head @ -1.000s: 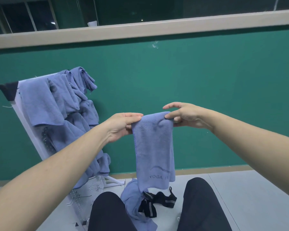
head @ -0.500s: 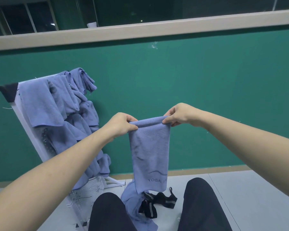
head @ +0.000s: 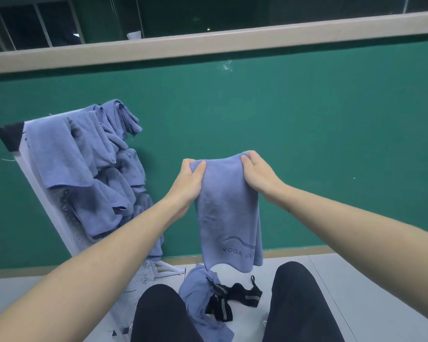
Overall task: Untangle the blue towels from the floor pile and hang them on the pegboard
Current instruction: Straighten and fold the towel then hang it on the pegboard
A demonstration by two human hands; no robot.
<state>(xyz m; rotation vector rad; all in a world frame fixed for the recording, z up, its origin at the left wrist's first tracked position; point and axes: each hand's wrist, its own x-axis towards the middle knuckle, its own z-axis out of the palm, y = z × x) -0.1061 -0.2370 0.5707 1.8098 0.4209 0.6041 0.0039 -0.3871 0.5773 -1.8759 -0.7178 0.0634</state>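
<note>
Left hand (head: 188,178) and right hand (head: 257,174) pinch towel (head: 229,208) top corners, fingers curled over edge; towel hangs lengthwise, mid-air. Pegboard (head: 38,191) lies left, nearer left hand. Pile (head: 198,294) on floor below.

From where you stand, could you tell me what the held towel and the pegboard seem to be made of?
Held towel: soft napped cloth, likely microfibre; matte, fuzzy surface, limp drape.
Pegboard: rigid white perforated sheet, probably painted metal or plastic; rows of small holes, smooth finish.
</note>
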